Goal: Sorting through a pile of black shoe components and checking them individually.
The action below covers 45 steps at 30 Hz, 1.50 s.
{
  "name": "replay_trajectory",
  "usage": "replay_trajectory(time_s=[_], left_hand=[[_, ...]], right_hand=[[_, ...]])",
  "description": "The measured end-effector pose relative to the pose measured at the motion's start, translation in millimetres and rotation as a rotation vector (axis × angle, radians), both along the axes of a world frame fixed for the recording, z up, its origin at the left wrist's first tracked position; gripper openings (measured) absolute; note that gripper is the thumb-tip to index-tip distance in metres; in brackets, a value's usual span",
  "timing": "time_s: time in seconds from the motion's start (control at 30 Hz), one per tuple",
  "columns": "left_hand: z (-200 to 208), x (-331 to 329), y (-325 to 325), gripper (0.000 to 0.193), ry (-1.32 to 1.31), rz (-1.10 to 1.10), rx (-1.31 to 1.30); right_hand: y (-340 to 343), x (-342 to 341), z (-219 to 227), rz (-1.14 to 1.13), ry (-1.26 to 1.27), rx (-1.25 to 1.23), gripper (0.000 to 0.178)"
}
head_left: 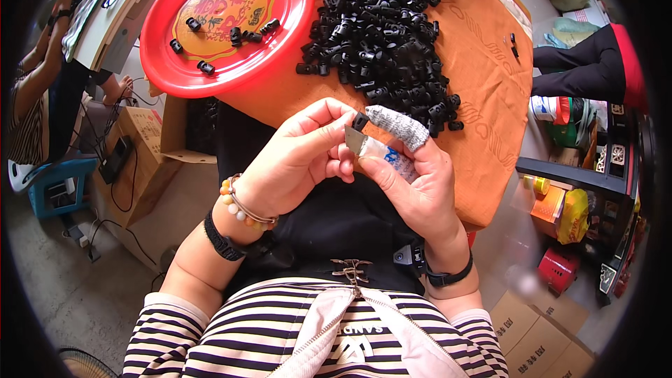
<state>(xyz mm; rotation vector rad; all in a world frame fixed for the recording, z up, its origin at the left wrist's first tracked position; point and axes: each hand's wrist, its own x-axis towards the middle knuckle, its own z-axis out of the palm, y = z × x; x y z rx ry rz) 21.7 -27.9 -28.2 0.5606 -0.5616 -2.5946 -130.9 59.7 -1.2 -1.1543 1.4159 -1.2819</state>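
My left hand is closed, pinching a small black cord lock between thumb and forefinger above my lap. In my right hand is a short flat-bladed knife, its handle wrapped in white and blue material. The blade's end is right by the cord lock; whether it touches I cannot tell. A grey knitted sleeve covers my right forefinger. Just beyond my hands, a big heap of black cord locks lies on the table. To its left stands a round red tray with several loose cord locks on it.
An orange cloth covers the table. At left are a cardboard box, cables and a blue stool. Another person's arm works at a table at far left. A dark shelf stands right, with cartons below.
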Motion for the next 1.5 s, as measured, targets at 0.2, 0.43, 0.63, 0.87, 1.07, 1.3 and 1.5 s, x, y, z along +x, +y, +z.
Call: replay_trajectory(time_s=[0.2, 0.43, 0.63, 0.87, 1.07, 1.3, 1.5], left_hand=[[3.9, -0.5, 1.2, 0.017, 0.001, 0.011, -0.062], [1.0, -0.3, 2.7, 0.017, 0.041, 0.006, -0.048], [1.5, -1.5, 5.2, 0.015, 0.014, 0.052, -0.086], [-0.4, -1.6, 7.1, 0.014, 0.036, 0.101, -0.093], [-1.6, -1.4, 7.5, 0.015, 0.018, 0.107, -0.114], [0.4, -2.5, 8.9, 0.012, -0.006, 0.135, -0.134], [-2.2, -3.0, 9.0, 0.014, 0.007, 0.124, -0.162]], right_hand=[[-0.9, 3.1, -0.9, -0.022, -0.071, -0.013, 0.034], [1.3, 0.4, -1.5, 0.006, -0.003, 0.016, 0.035], [0.1, 1.5, 0.0, 0.004, -0.001, -0.008, 0.034], [-0.8, 2.6, 3.6, 0.016, -0.114, 0.004, 0.032], [-0.9, 2.8, 3.2, 0.01, -0.146, 0.02, 0.031], [-1.6, 3.6, 1.9, -0.011, -0.14, 0.01, 0.027], [-1.9, -2.5, -1.6, -0.01, -0.127, -0.018, 0.025]])
